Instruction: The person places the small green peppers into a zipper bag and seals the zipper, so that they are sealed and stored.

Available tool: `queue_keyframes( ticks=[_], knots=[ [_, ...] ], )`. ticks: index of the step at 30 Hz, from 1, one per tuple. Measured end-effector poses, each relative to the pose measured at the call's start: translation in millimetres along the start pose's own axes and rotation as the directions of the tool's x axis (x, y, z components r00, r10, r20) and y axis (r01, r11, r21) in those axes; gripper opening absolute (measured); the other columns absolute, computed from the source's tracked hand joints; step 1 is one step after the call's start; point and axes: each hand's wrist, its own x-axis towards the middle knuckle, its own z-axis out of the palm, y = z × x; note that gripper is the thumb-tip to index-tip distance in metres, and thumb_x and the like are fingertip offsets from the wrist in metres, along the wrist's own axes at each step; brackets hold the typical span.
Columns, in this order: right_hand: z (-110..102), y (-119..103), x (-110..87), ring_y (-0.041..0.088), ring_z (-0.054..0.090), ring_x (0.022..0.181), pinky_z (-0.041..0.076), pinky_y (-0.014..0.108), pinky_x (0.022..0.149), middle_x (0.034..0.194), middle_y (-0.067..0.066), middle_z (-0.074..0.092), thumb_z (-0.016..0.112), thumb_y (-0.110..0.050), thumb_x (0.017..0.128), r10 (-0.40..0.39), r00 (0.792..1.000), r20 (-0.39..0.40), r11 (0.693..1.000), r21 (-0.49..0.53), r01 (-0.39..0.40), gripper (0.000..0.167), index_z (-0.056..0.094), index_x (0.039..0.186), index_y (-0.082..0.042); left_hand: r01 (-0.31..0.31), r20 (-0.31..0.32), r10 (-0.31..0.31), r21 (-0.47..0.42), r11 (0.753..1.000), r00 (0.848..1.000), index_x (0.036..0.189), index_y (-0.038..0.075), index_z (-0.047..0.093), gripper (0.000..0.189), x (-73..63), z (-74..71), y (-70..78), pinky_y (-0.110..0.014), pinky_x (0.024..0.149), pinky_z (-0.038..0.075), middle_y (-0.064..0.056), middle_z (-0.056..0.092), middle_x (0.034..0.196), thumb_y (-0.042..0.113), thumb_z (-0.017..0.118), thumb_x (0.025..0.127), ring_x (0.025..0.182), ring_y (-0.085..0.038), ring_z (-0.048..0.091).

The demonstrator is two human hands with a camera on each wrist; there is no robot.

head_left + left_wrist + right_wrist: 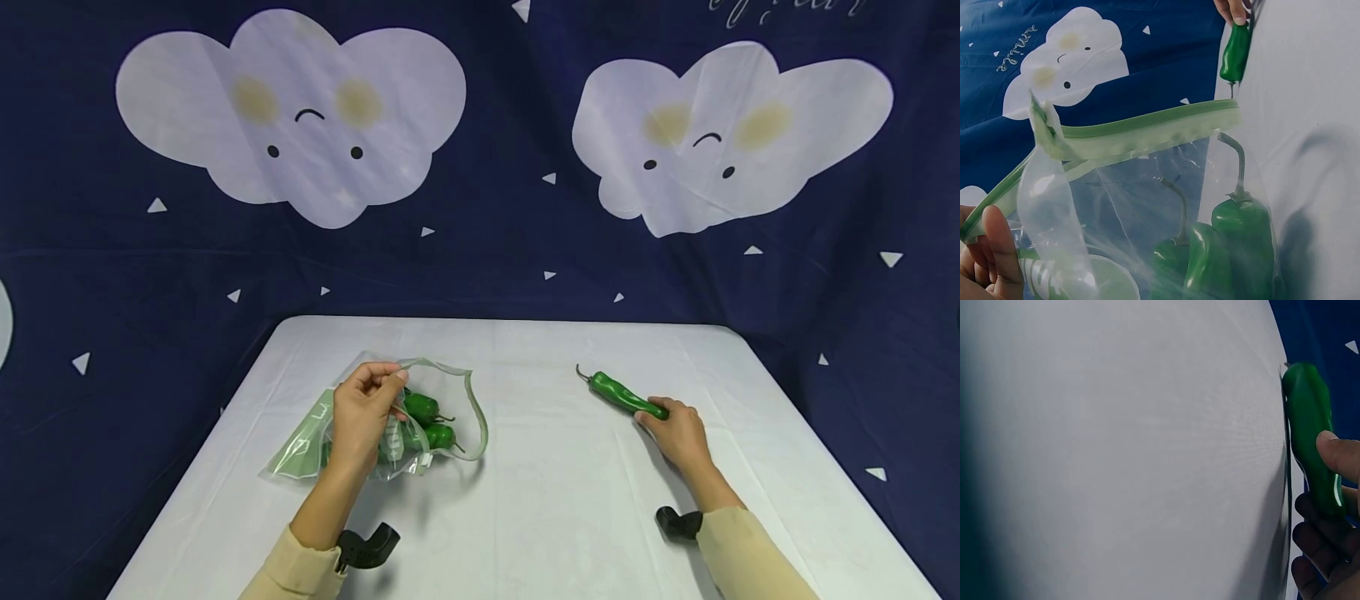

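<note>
My left hand (365,410) pinches the green rim of a clear zip bag (303,446) between thumb and fingers. The bag's mouth gapes toward the right, and several green peppers (422,407) lie inside it. In the left wrist view, the pepper stems (1235,162) point up toward the zip strip (1147,124). My right hand (678,429) grips another long green pepper (618,392) by its tip end, its stem pointing away to the upper left. Thumb and fingers close on that pepper (1310,419) in the right wrist view.
A white cloth covers the table (525,483). Behind it hangs a dark blue backdrop (510,250) printed with clouds and small triangles. Black camera mounts sit at the left wrist (369,547) and the right wrist (678,523).
</note>
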Motion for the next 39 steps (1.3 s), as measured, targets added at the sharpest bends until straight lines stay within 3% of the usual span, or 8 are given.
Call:
queue_keyframes(
  ticks=[8,13,16,23,29,39],
  knots=[
    [2.8,-2.8,-7.4,0.04,0.057,0.102,0.049,0.045,0.077,0.116,0.029,0.06,0.063,-0.03,0.09,0.001,0.998,-0.062,0.998,0.056,0.002,0.047,0.057,0.125,0.001,0.002,0.006,-0.002,-0.001,1.0,1.0,0.096,-0.002,0.063,0.012,1.2,1.4,-0.4,-0.021,0.039,0.051,0.003,0.053,0.068,0.004,0.066,0.086,0.048,-0.007,0.048],
    [3.3,-5.8,-11.8,0.03,0.059,0.09,0.044,0.028,0.066,0.106,0.023,0.065,0.064,-0.031,0.089,0.002,0.994,-0.11,0.997,0.078,0.007,0.043,0.061,0.122,-0.002,0.002,0.005,-0.002,-0.005,1.0,1.0,0.095,-0.002,0.062,0.011,1.5,2.6,0.0,-0.021,0.039,0.051,0.003,0.053,0.068,0.003,0.066,0.086,0.047,-0.007,0.047],
    [3.0,-11.5,-16.7,0.026,0.057,0.086,0.04,0.024,0.063,0.102,0.02,0.065,0.064,-0.033,0.089,0.006,0.993,-0.117,0.994,0.106,0.006,0.045,0.061,0.121,-0.003,0.004,0.006,-0.004,-0.006,1.0,1.0,0.095,-0.002,0.062,0.011,1.6,3.0,0.2,-0.021,0.039,0.051,0.003,0.052,0.068,0.003,0.065,0.086,0.047,-0.007,0.047],
    [1.4,-31.1,-30.4,0.027,0.053,0.094,0.041,0.028,0.072,0.11,0.019,0.064,0.066,-0.034,0.088,-0.053,0.99,-0.134,0.987,0.142,0.072,0.043,0.063,0.12,-0.005,0.004,0.006,-0.004,-0.003,1.0,1.0,0.096,-0.003,0.062,0.011,1.9,3.5,0.3,-0.021,0.039,0.051,0.003,0.053,0.068,0.003,0.065,0.086,0.048,-0.007,0.048],
    [2.3,-47.8,-41.8,0.027,0.055,0.094,0.043,0.03,0.076,0.107,0.016,0.066,0.07,-0.029,0.085,-0.113,0.977,-0.179,0.979,0.146,0.139,0.038,0.066,0.116,-0.007,0.001,0.01,-0.001,-0.005,1.0,1.0,0.095,-0.003,0.062,0.012,2.0,3.5,-0.3,-0.021,0.039,0.051,0.003,0.053,0.068,0.003,0.065,0.086,0.048,-0.006,0.048],
    [0.8,-74.3,-60.0,0.026,0.056,0.098,0.048,0.042,0.083,0.104,0.013,0.066,0.072,-0.026,0.084,-0.176,0.968,-0.181,0.955,0.207,0.212,0.037,0.066,0.116,-0.009,-0.008,0.007,0.008,0.005,1.0,1.0,0.095,-0.003,0.063,0.012,2.5,4.1,-1.2,-0.021,0.039,0.051,0.002,0.053,0.068,0.003,0.066,0.086,0.047,-0.007,0.048]
  ],
)
